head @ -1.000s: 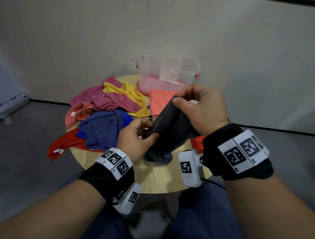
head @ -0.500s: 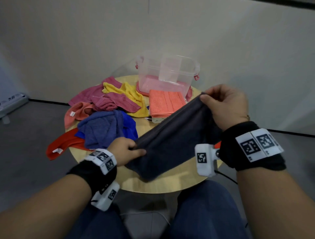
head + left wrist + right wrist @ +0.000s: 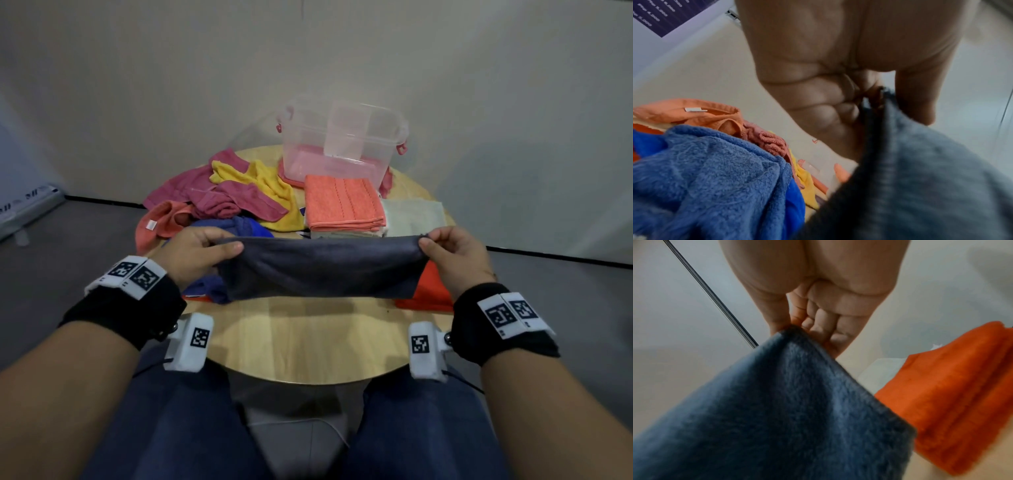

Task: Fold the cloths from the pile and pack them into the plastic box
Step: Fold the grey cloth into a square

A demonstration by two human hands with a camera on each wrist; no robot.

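Plain walls all round, and right in the middle the round wooden tabletop (image 3: pixel 301 339) carries everything. At the back sits the box (image 3: pixel 342 147), clear plastic, lid off, and it looks to hold nothing but a pinkish tint at the bottom, so I'd say packing hasn't begun. On the left, the pile (image 3: pixel 219 202) sprawls loose: pink, yellow, peach and blue cloths all tangled, a good number yet to fold. Nearer the box, three look finished: a folded coral cloth (image 3: pixel 342 204), a pale one (image 3: pixel 411 216) beside it, and an orange one (image 3: pixel 431 291) at the right edge.

Now the cloth in play, the grey cloth (image 3: pixel 318 270), is up off the tabletop, stretched wide between both hands and hanging already doubled, by the look of it. Left hand (image 3: pixel 191 253) has its grip closed tight on the left end, thumb over the top edge, fingers curled underneath. Right hand (image 3: pixel 455 255) mirrors it, pinching the right end between thumb and curled fingers.

So, my read: early going, maybe a third of the folding done, this one mid-fold, and every cloth yet to go into the box.
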